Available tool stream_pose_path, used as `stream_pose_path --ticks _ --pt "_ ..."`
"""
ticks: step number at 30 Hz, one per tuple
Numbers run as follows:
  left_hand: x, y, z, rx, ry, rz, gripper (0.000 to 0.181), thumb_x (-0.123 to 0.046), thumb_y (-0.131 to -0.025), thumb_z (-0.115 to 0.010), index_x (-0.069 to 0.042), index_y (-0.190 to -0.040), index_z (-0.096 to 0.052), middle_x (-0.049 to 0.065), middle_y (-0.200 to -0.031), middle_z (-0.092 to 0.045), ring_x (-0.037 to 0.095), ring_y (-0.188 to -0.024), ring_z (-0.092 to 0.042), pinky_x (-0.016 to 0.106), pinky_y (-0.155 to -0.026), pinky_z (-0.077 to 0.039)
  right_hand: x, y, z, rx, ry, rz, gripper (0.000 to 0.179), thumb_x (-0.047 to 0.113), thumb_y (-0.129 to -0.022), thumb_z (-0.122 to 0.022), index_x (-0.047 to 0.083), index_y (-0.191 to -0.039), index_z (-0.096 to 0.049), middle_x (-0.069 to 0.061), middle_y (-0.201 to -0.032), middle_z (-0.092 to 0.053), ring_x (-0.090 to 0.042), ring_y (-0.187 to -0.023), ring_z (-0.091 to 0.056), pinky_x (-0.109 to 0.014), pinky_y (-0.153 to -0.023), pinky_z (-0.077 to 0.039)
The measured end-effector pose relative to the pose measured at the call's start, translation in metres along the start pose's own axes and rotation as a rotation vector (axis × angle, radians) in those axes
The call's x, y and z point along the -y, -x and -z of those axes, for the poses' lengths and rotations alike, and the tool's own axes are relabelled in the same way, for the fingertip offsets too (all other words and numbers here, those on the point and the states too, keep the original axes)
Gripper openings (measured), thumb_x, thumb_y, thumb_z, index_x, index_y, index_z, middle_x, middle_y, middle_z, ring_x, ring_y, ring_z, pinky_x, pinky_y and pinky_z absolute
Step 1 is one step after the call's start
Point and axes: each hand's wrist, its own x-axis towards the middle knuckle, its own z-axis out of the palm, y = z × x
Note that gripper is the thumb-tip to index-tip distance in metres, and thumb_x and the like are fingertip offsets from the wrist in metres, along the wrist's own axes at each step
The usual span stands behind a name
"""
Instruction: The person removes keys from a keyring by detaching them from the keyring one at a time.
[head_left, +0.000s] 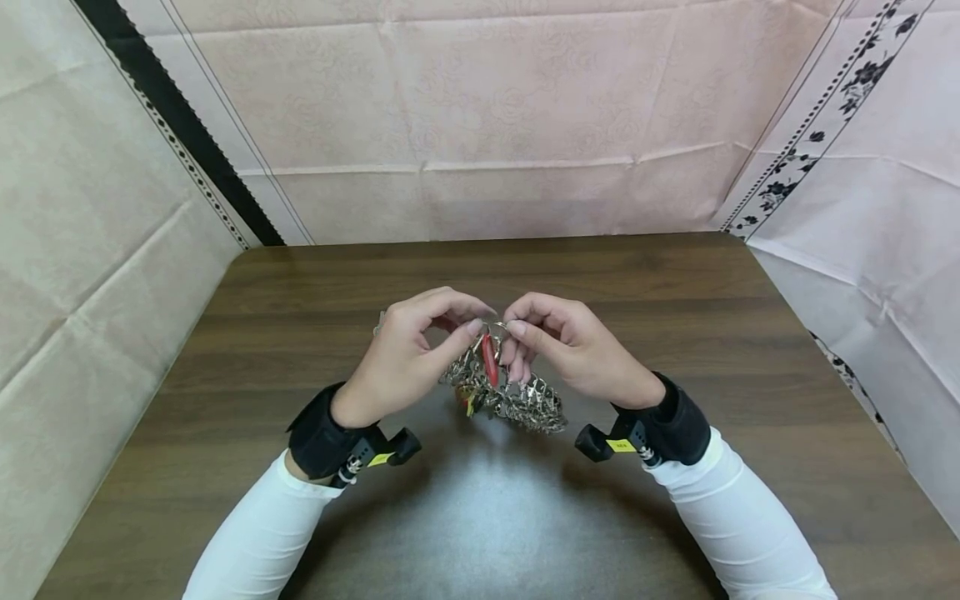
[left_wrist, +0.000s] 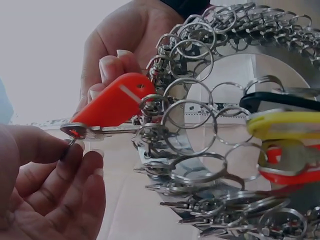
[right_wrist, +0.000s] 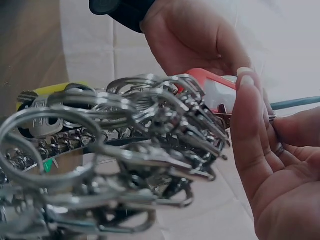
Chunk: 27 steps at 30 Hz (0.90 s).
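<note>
Both hands meet over a large bunch of metal key rings and clasps. A red key tag stands at its upper end, beside a metal ring. My left hand pinches at the ring between thumb and fingertips; the left wrist view shows the left thumb against a small metal end beside the red tag. From the other side my right hand pinches the ring, its lower fingers near the bunch. In the right wrist view the right fingers partly cover the tag.
Within the bunch hang a yellow key tag, a second red tag with a key and a black tag. Under the hands lies a brown wooden table. Pale patterned cloth hangs behind it and at both sides.
</note>
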Motion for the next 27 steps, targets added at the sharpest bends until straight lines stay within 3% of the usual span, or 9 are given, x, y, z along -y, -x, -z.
stream_pose_path --ticks 9,17,27 --pt "-0.007 0.001 -0.001 -0.048 -0.162 -0.089 0.015 -0.014 -0.093 -0.060 -0.008 -0.105 -0.068 -0.001 -0.091 -0.064 0.006 -0.083 -0.055 0.024 -0.071 -0.049 -0.001 -0.001 -0.002 -0.013 0.024 -0.011 0.014 0.008 -0.100 -0.046 -0.003 -0.102 -0.053 -0.015 -0.077 -0.063 -0.025 -0.062 -0.061 -0.038 -0.058 -0.054" --pt "-0.015 0.003 -0.004 -0.057 -0.364 -0.260 0.017 -0.005 -0.092 -0.059 -0.002 -0.108 -0.064 0.006 -0.095 -0.065 0.012 -0.090 -0.058 0.021 -0.080 -0.048 -0.001 -0.001 -0.005 -0.017 0.039 -0.020 0.014 0.009 -0.100 -0.046 -0.003 -0.102 -0.054 -0.014 -0.077 -0.063 -0.025 -0.062 -0.061 -0.042 -0.057 -0.053" --pt "-0.020 0.007 -0.005 -0.015 -0.502 -0.305 0.018 0.001 -0.093 -0.055 -0.002 -0.109 -0.062 0.007 -0.097 -0.062 0.016 -0.092 -0.056 0.024 -0.080 -0.049 0.002 -0.001 -0.009 -0.022 0.070 -0.038 0.014 0.009 -0.100 -0.047 -0.002 -0.104 -0.055 -0.013 -0.078 -0.064 -0.023 -0.062 -0.062 -0.037 -0.057 -0.055"
